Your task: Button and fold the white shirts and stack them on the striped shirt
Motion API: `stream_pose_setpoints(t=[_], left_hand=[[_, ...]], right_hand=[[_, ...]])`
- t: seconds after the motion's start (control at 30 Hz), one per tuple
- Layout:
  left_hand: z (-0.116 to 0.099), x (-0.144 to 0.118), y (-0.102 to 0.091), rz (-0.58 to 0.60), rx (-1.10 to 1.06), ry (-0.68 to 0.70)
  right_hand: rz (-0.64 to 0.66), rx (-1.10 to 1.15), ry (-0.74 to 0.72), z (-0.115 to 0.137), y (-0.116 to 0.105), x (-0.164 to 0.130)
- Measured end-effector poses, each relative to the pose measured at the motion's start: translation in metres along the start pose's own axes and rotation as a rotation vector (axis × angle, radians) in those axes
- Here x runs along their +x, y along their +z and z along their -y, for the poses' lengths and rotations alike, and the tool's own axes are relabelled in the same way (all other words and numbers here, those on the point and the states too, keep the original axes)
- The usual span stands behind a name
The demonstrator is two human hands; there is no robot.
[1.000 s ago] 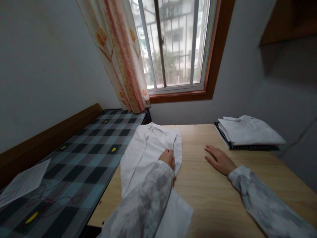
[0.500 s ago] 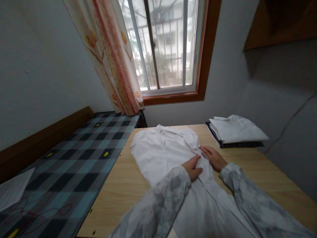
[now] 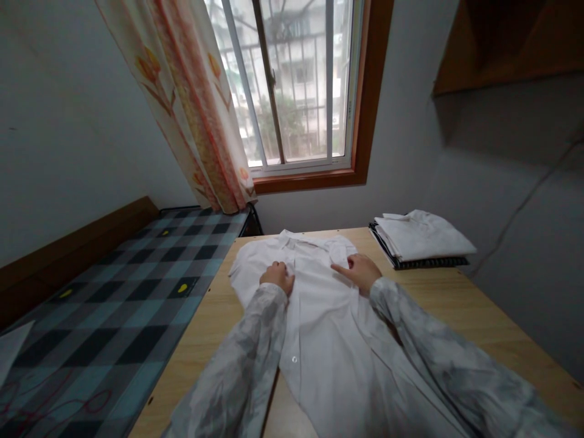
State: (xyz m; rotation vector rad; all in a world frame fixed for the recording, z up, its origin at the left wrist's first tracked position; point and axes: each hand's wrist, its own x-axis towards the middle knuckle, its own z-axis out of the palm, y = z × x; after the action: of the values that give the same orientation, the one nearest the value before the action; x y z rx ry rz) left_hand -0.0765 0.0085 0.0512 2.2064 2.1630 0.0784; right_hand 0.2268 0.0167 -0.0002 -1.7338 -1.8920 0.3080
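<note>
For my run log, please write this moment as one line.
left hand: on white shirt | right hand: on shirt near collar | shirt: spread on wooden table | folded stack: far right

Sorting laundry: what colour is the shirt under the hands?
White; the shirt shows best in the head view.

matt cloth shirt (image 3: 319,316), smooth wood table (image 3: 456,304)
</note>
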Motion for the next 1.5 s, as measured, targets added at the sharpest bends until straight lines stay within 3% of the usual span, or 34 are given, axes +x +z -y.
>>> stream_pose_setpoints(t=[0.13, 0.27, 0.37, 0.5, 0.7, 0.83, 0.97, 1.03, 1.1, 1.17, 1.33, 1.5], left_hand=[[-0.001, -0.002, 0.012, 0.02, -0.025, 0.094], [-0.01, -0.004, 0.012, -0.022, 0.002, 0.044], [-0.014, -0.001, 0.012, 0.01, 0.045, 0.044], [-0.021, 0.0, 0.014, 0.066, 0.052, 0.166], [-0.053, -0.033, 0.019, 0.148, -0.057, 0.339], [-0.08, -0.054, 0.024, 0.247, -0.101, 0.416], [-0.09, -0.04, 0.016, 0.304, -0.168, 0.487], [-0.086, -0.017, 0.005, 0.228, -0.242, 0.472], [-0.078, 0.01, -0.003, -0.024, -0.309, 0.414], [-0.067, 0.036, -0.002, -0.186, -0.318, 0.435], [-0.044, 0.065, 0.032, -0.197, -0.379, 0.483], [-0.038, 0.067, 0.051, -0.256, -0.491, 0.53]], right_hand=[[0.109, 0.22, 0.194, 0.0, 0.008, 0.037], [0.035, 0.229, 0.208, -0.002, 0.008, 0.054], [-0.029, 0.218, 0.192, -0.004, 0.005, 0.051], [-0.065, 0.214, 0.18, -0.011, -0.002, 0.038], [0.097, 0.168, 0.059, -0.014, -0.018, 0.019], [0.121, -0.019, 0.187, -0.01, -0.027, 0.019], [0.088, -0.146, 0.284, -0.012, -0.027, 0.028], [0.036, -0.148, 0.278, -0.013, -0.023, 0.031], [-0.043, -0.09, 0.256, -0.014, -0.016, 0.03], [-0.122, 0.044, 0.181, -0.013, -0.008, 0.027], [-0.106, 0.408, -0.131, -0.012, 0.009, 0.019], [0.039, 0.517, -0.155, -0.01, 0.017, 0.021]])
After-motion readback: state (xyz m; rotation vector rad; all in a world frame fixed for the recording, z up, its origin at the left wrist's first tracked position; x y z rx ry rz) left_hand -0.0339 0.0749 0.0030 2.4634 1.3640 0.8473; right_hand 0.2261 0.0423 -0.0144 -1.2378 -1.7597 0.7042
